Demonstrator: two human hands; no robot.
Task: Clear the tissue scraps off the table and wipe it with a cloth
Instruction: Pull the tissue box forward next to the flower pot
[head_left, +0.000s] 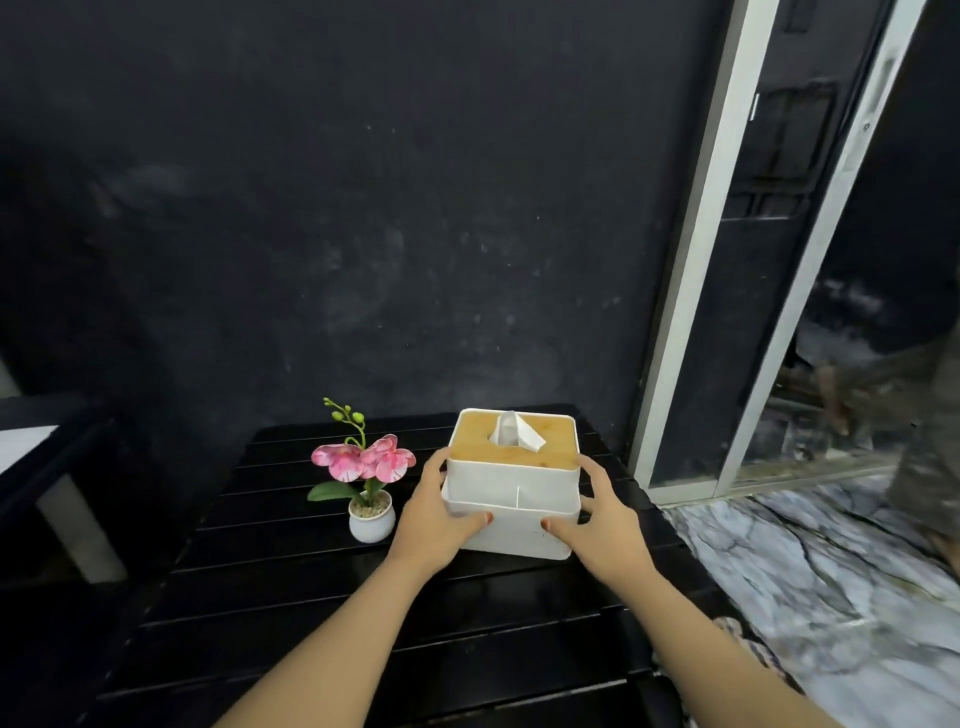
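- Dark, scuffed wall fills the background, with a pale door frame (691, 291) leaning along the right side and marbled floor (810, 561) below it.
- Black slatted table (311, 613) stands against the wall.
- A white tissue box (511, 499) with a wooden lid sits near the table's far right corner; a white tissue (515, 430) sticks up through the lid's slot.
- The left hand (434, 519) presses on the box's left side, fingers wrapped round the left edge, thumb lying across the front face.
- The right hand (597, 525) mirrors it on the right side, thumb on the front face, fingers along the right wall.
- Whether the box is lifted or resting on the slats, I cannot tell.
- Just left of the box stands a small white pot (371, 522) holding a pink orchid (363, 460); it is apart from the left hand.
- No loose scraps or cloth show on the visible slats.
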